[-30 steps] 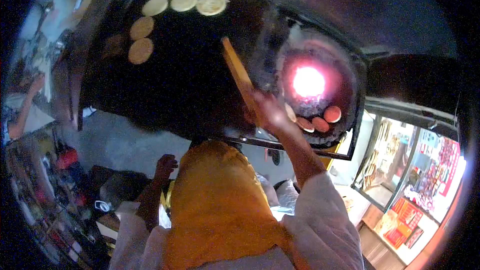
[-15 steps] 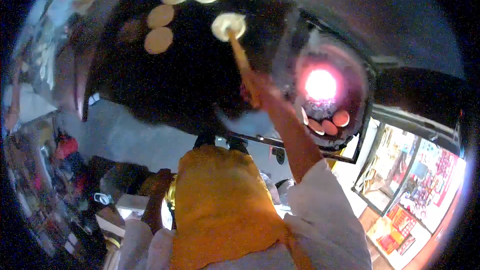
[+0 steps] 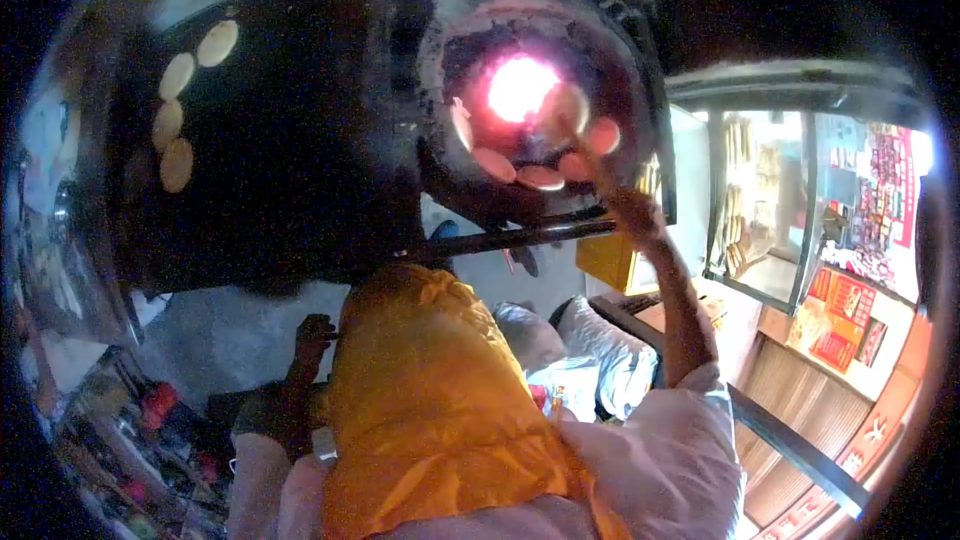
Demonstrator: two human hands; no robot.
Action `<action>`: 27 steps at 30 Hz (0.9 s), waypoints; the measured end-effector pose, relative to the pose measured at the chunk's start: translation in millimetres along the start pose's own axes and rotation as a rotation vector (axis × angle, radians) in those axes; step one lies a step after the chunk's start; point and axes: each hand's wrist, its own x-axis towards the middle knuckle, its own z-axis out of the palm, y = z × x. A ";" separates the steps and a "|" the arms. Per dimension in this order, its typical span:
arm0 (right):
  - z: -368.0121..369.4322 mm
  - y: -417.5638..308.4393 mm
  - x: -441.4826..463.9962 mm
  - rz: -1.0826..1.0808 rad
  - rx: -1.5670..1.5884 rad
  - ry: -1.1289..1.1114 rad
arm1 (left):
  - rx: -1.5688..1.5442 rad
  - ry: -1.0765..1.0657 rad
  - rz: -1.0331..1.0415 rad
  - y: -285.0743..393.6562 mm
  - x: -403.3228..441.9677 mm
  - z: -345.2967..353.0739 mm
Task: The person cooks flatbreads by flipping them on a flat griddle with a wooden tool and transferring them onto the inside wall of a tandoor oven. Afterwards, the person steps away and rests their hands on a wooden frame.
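Note:
My right hand (image 3: pixel 632 212) is closed around the handle of a wooden-handled paddle (image 3: pixel 592 162), over the near right side of a round fire pit. At the paddle's far end, a pale round flatbread (image 3: pixel 567 108) shows beside the glowing fire (image 3: pixel 522 88), blurred by motion. Several flatbreads (image 3: pixel 541 178) sit along the near side of the pit, lit pink. Four-sided and black, the griddle (image 3: pixel 290 140) carries a curved row of flatbreads (image 3: pixel 177 75) on its left. My left hand (image 3: pixel 315 332) hangs beside the orange apron (image 3: pixel 420 370), fingers curled; whatever it holds, if anything, is hidden.
A dark rail (image 3: pixel 500 240) runs along the front of the griddle and pit. At right stand a yellow box (image 3: pixel 607 262) and a lit glass case (image 3: pixel 760 205). Bundled bags (image 3: pixel 610 350) lie below, right of the apron.
The view has swung right. My right hand has carried the paddle and its flatbread from above the griddle to the fire pit. My left hand now shows more clearly beside the apron.

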 end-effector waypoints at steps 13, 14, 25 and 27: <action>-68.6 -37.7 110.3 0.015 -1.093 0.339 | 0.088 0.299 -0.231 13.8 -61.9 71.1; -57.5 -58.8 98.9 0.051 -1.164 0.423 | 0.140 0.319 -0.309 14.4 -63.9 69.2; -28.6 -57.8 69.4 -0.268 -0.804 0.576 | 0.424 0.143 -0.034 -1.4 -38.2 53.9; 12.0 -38.1 67.5 -0.400 -0.344 0.443 | 0.828 0.225 0.091 12.7 -35.5 66.9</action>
